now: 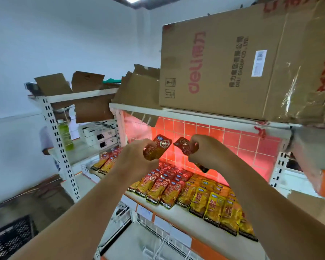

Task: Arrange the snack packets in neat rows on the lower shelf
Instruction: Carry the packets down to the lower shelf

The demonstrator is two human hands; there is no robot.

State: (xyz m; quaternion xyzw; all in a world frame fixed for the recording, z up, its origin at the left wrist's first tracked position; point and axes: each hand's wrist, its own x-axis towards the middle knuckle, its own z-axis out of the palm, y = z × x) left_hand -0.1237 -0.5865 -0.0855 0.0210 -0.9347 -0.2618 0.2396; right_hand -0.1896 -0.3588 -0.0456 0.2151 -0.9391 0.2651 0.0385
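Packet (159, 148) is being gripped by left hand (137, 156); second packet (183, 146) is being pinched by right hand (206, 151). Rows (195, 194) are lying on shelf (178, 216), 5 o'clock of hands.

Both up in front of the red tiled back panel (233, 143): left hand (135, 156) pinches a red-and-gold foil snack packet (159, 148), right hand (206, 149) grips a darker red foil packet (183, 146). The two packets are near each other, not touching. Below, the white lower shelf (176, 216) carries rows of red-gold packets (163, 186), with yellow packets (219, 207) to their right. On the shelf above sits a large brown cardboard box (223, 62).
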